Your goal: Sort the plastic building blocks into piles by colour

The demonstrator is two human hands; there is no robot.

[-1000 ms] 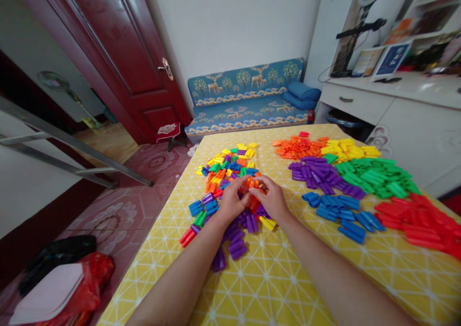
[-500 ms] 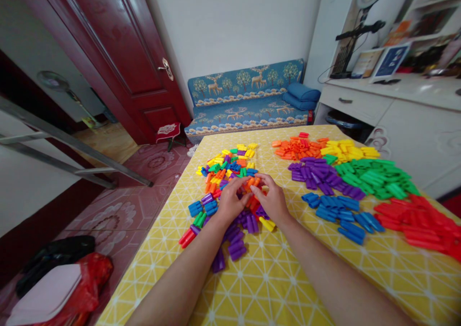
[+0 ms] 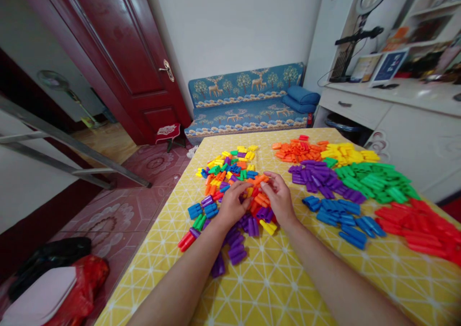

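Note:
A mixed heap of small coloured plastic pieces [image 3: 230,170] lies on the yellow patterned tablecloth [image 3: 273,287]. My left hand [image 3: 230,206] and my right hand [image 3: 279,199] meet at the near side of that heap, fingers curled and pinched over orange and red pieces [image 3: 260,197]. Purple pieces [image 3: 236,244] lie just below my wrists. What each hand grips is partly hidden by the fingers.
Sorted piles lie to the right: orange [image 3: 297,149], yellow [image 3: 347,153], purple [image 3: 322,177], green [image 3: 374,182], blue [image 3: 342,215], red [image 3: 421,225]. A blue sofa [image 3: 248,102] stands behind, a white cabinet [image 3: 406,124] at right, a dark red door [image 3: 126,62] at left.
My hands shifted slightly to the right and apart over the orange pieces; the view tilted a little. The piles have not moved.

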